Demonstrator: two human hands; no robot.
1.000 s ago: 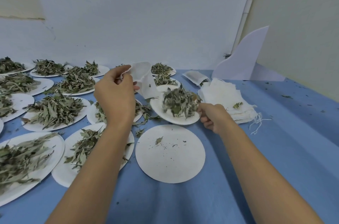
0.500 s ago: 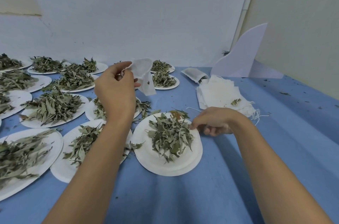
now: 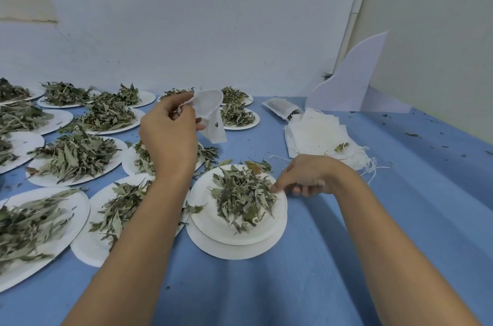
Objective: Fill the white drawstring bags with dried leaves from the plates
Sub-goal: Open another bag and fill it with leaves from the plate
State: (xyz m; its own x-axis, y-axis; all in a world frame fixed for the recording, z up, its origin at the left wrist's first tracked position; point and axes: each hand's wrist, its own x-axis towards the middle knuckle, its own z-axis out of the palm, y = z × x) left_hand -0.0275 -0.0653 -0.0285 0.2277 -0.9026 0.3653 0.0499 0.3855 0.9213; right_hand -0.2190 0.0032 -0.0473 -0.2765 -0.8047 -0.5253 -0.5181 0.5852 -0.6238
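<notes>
My left hand (image 3: 170, 136) is raised over the plates and pinches the mouth of a white drawstring bag (image 3: 210, 117), which hangs open and limp with a leaf bit inside. A pile of dried leaves (image 3: 242, 195) lies on a white paper plate (image 3: 210, 221) stacked on an empty plate (image 3: 232, 251) at centre. My right hand (image 3: 306, 179) rests at that plate's right side, its thumb and forefinger pinched on leaves at the pile's edge.
Several more plates of leaves (image 3: 74, 154) cover the left of the blue table. A stack of empty white bags (image 3: 317, 133) with loose strings lies at the right, a filled bag (image 3: 280, 108) behind it. A white foam shape (image 3: 349, 82) leans in the corner.
My right hand carried the plate of leaves down onto the empty plate, then shifted its fingers to the pile's edge. My left hand kept holding the bag up.
</notes>
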